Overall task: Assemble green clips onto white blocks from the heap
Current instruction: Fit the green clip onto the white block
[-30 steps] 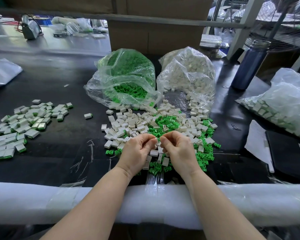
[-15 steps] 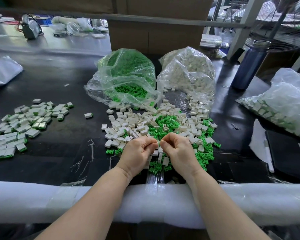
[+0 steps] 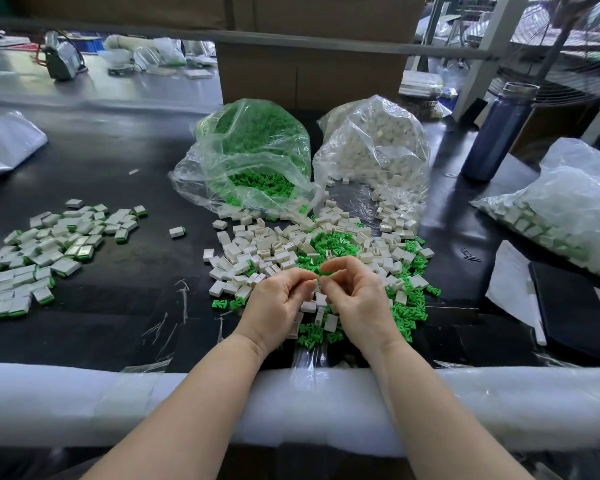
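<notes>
A mixed heap of white blocks (image 3: 257, 251) and green clips (image 3: 333, 244) lies on the black table in front of me. My left hand (image 3: 278, 306) and my right hand (image 3: 357, 303) hover over its near edge, fingertips curled toward each other. Between the fingertips a small part is pinched; it is mostly hidden, so I cannot tell which hand holds a block and which a clip. An open clear bag of green clips (image 3: 253, 157) and a clear bag of white blocks (image 3: 374, 150) stand behind the heap. Assembled blocks with green ends (image 3: 45, 251) are spread at the left.
A dark blue bottle (image 3: 496, 129) stands at the back right. A clear bag of assembled pieces (image 3: 568, 209) lies at the right, with a black notebook (image 3: 575, 306) and white paper (image 3: 510, 282) in front of it. A white foam strip (image 3: 84, 400) pads the table's near edge. Cardboard boxes (image 3: 309, 74) stand behind.
Both hands have stayed over the heap's near edge. The right hand's fingers have lifted slightly and the fingertips have worked against each other.
</notes>
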`<state>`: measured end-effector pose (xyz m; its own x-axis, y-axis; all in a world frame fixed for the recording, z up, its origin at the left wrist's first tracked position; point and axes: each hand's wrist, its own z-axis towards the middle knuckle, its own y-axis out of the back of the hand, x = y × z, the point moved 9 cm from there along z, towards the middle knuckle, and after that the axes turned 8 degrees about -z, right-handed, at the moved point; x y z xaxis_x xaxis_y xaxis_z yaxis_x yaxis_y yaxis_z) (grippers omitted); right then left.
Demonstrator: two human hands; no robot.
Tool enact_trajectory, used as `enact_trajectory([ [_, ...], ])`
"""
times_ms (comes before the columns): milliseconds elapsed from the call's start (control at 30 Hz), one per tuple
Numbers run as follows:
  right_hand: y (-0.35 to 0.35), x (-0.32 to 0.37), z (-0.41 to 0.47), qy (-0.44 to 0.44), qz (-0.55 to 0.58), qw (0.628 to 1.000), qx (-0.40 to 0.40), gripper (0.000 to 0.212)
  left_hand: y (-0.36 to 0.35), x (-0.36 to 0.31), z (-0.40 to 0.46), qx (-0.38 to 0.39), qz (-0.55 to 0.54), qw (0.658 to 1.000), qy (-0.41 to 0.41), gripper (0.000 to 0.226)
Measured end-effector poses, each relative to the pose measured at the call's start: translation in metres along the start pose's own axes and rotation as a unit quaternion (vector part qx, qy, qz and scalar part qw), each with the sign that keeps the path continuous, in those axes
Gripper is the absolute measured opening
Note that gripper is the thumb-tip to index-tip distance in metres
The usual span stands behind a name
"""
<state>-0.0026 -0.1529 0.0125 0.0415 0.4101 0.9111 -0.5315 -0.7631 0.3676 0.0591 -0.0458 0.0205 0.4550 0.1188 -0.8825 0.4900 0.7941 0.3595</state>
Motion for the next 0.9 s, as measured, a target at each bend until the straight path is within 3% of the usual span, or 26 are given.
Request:
enact_trajectory([
  [400, 0.0053, -0.0004, -0.0005, -0.005, 0.011, 1.000, -0.010, 0.018, 0.0047, -0.0007, 0.0001, -0.027, 0.045, 0.998, -0.030, 0.020],
  [900, -0.0006, -0.0060, 0.0030, -0.006, -0.135, 0.991, 0.005, 0.012, -0.0017, -0.0011, -0.0006, 0.008, 0.074, 0.997, -0.016, 0.019],
])
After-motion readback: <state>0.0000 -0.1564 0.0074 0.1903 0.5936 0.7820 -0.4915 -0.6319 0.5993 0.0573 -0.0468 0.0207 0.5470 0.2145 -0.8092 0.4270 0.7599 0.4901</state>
